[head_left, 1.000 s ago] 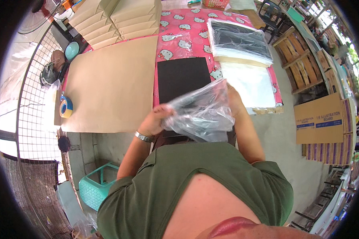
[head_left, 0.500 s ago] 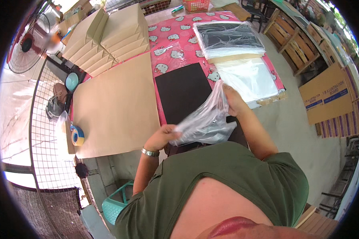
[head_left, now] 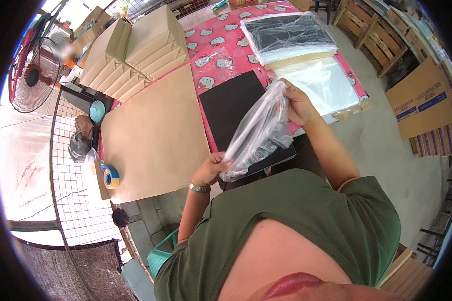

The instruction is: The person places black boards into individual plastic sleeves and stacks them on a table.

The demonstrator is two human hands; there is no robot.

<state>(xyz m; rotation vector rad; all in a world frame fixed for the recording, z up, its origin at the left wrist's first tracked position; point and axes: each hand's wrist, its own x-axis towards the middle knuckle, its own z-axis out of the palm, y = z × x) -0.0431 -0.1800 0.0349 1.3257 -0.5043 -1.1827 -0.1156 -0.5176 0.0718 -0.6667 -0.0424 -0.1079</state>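
A crumpled clear plastic bag (head_left: 258, 133) is stretched between my hands, close to my body. My left hand (head_left: 209, 169), with a metal watch on its wrist, pinches the bag's lower left end. My right hand (head_left: 298, 104) grips its upper right end. Under and behind the bag lies a black sheet or board (head_left: 231, 98) on the pink patterned table cover (head_left: 206, 83); its lower part is hidden by the bag. More flat clear plastic bags (head_left: 321, 85) lie beyond my right hand, below a stack of black boards in clear plastic (head_left: 289, 37).
A large brown paper sheet (head_left: 155, 135) covers the table's left side, with a tape roll (head_left: 110, 176) at its near left corner. Behind it stand stacks of brown paper packages (head_left: 155, 42). A fan (head_left: 32, 75) is far left; cardboard (head_left: 422, 103) leans at right.
Both hands have risen a little away from my body, lifting the bag, which now hangs at a steeper slant. The whole view has shifted slightly.
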